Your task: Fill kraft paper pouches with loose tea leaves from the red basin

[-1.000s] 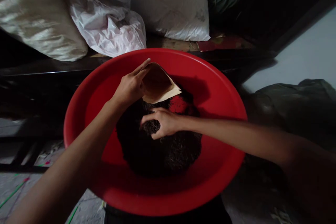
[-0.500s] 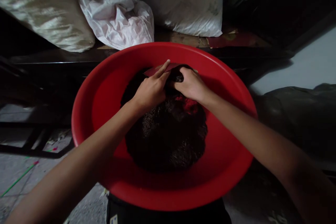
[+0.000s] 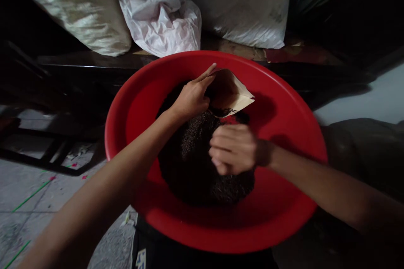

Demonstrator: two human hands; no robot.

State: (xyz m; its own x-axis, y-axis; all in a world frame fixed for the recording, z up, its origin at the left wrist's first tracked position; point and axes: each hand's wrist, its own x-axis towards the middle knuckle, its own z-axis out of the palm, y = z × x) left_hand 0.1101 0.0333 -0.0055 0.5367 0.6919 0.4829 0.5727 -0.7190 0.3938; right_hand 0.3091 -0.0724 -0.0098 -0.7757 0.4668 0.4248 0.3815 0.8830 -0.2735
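Note:
A wide red basin (image 3: 293,201) holds a heap of dark, loose, grain-like material (image 3: 195,168), its exact kind unclear. My left hand (image 3: 192,96) grips the left side of a paper packet (image 3: 238,96), index finger stretched along its edge. The packet tilts over the heap, its beige inside showing and dark bits at its lower lip. Just below and in front of that mouth, my right hand (image 3: 235,147) is a closed fist above the heap, slightly blurred. Whatever its fingers hold is hidden. A little red material (image 3: 232,120) peeks out between packet and fist.
Behind the basin, a white plastic bag (image 3: 164,25) and large pale sacks (image 3: 243,4) rest on a dark ledge (image 3: 94,61). A black metal frame (image 3: 47,164) stands at left. Green sticks with pink tips (image 3: 31,195) lie on the tiled floor.
My right hand has left the packet and come down toward me, closing into a fist. The packet's mouth has opened and now faces right and toward me. The view has shifted slightly.

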